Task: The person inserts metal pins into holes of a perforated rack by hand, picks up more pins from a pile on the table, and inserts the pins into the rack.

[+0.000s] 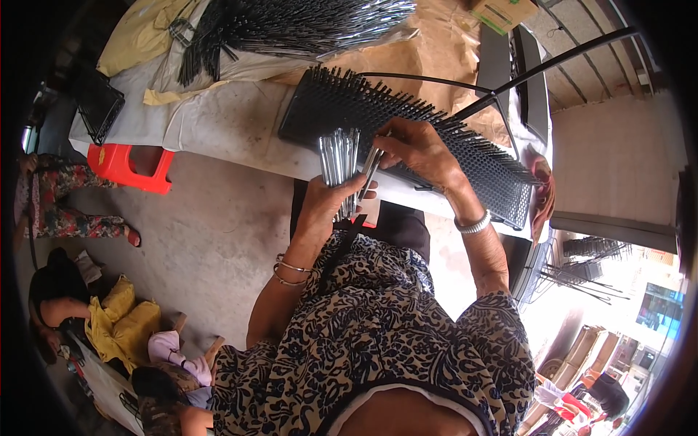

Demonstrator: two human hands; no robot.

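Observation:
My left hand (pixel 318 206) is closed round an upright bundle of thin shiny metal rods (pixel 336 156), held in front of my body near the table edge. Just to its right, my right hand (pixel 420 149) pinches a few similar rods (pixel 371 168) between thumb and fingers; their exact number is hard to make out. Beyond both hands, a long black rack (pixel 480 171) pierced with many holes lies slantwise along the table. Dark rods (pixel 378 93) stick up in rows along its far side.
A large heap of dark and shiny rods (pixel 298 29) lies at the back of the cloth-covered table (pixel 218 120). A black metal bar (pixel 552 65) crosses above the rack's right part. A red stool (pixel 131 167) stands at the left. Other people sit and stand nearby.

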